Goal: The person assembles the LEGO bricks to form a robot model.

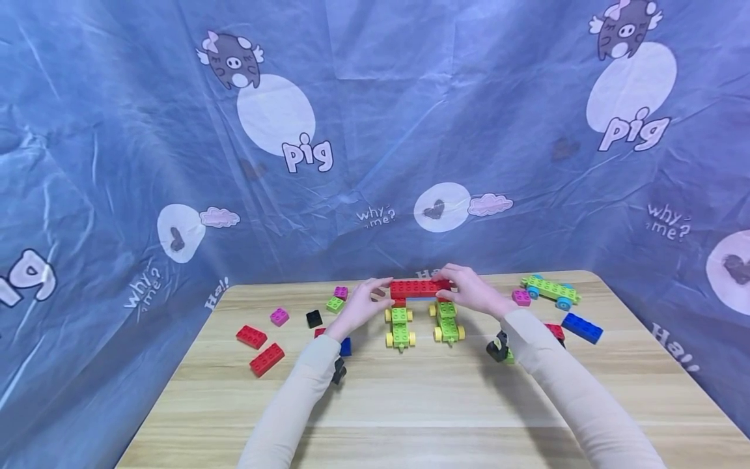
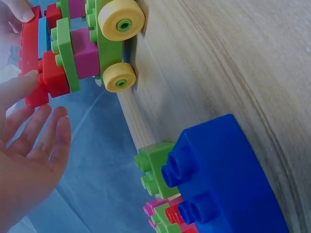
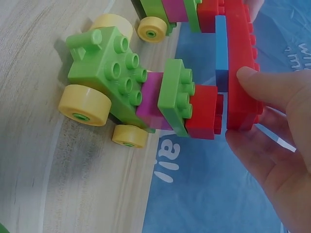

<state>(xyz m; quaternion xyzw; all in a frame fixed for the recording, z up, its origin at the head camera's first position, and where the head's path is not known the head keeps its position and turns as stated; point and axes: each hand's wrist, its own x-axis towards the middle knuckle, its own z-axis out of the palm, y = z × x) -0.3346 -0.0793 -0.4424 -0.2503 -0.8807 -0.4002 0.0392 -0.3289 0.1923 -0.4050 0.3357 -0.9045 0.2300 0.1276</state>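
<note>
1. Red beam [image 1: 413,288]: held level at its two ends, one hand at each, above two green cars near the table's far edge.
2. Right hand [image 1: 471,290]: a narrow grip, thumb laid on the beam's side, fingers bent round the other side at the end.
3. Left hand [image 1: 366,299]: pinches the opposite end, thumb on the side; the other fingers stretch loosely past the end.
4. Blue brick [image 3: 221,53]: against the beam's underside, between the hands.
5. Right car [image 1: 448,327]: yellow wheels, carrying a stack of magenta brick [image 3: 151,99], green brick [image 3: 170,92] and red brick [image 3: 201,111]. The red brick's studs show just below the beam, with a slim gap between.
6. Left car [image 1: 400,333]: a matching stack; whether its top touches the beam is hard to tell.
7. Arms: pale sleeves [image 1: 293,407] reach forward from the lower edge and slant inward, so the hands face each other.
8. Table [image 1: 410,397]: loose bricks lie at both sides; a blue-wheeled car [image 1: 551,288] stands at far right.
9. Backdrop [image 1: 363,98]: blue cloth printed "pig", "why me?" and "Ha!!", each more than once, some cut off or creased.
</note>
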